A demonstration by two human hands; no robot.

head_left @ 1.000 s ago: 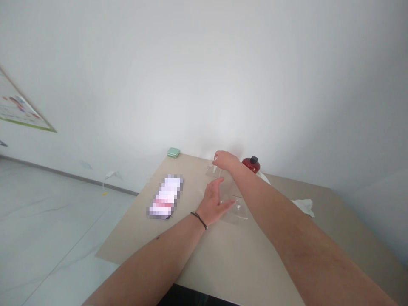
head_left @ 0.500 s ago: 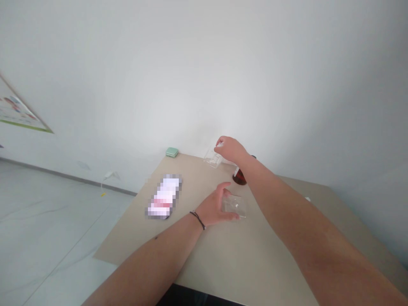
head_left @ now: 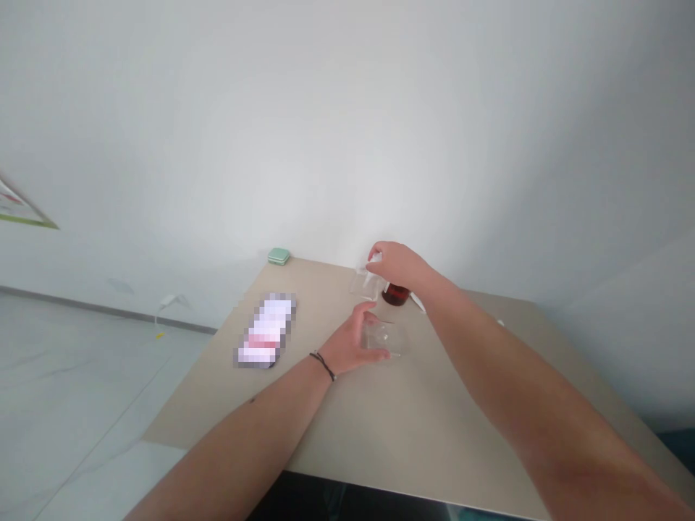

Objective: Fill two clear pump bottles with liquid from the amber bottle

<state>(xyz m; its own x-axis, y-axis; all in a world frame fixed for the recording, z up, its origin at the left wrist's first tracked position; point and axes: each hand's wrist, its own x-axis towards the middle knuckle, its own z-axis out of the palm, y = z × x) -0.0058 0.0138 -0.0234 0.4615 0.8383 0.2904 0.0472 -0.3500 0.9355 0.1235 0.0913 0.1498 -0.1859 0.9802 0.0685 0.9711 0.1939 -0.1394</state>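
So, two clear plastic pieces are being handled here, one per hand. The nearer one, a clear box [head_left: 386, 336], is set on the table [head_left: 391, 412] around the middle, and it's being gripped by the left hand [head_left: 350, 340], with the thumb placed along the near edge and the fingers curled around the far side. A thin dark bracelet [head_left: 324, 364] is worn on that wrist.

The other one, a clear container [head_left: 365, 284], is pinched from above between the thumb and fingers of the right hand [head_left: 395, 263], over toward the back edge of the table, near the wall [head_left: 347, 130]. It's pretty see-through and partly covered by the fingers, so whether its bottom is resting on the table or held just above it honestly can't be told from this angle.

A dark red jar [head_left: 395, 294] is parked just beside it, with its upper part hidden by the right hand and wrist. Next to that, a bit of something white [head_left: 418, 302] is mostly blocked by the right forearm.

Over on the left of the table, a phone [head_left: 266, 329] is laid flat with its lit screen blurred out in blocks, well apart from both containers. A small mint-green case [head_left: 279, 256] is tucked at the back left corner. Past the table, a white plug-like thing with a cord [head_left: 171, 300] can be seen low by the wall, and a poster [head_left: 22, 206] is cut off at the far left.
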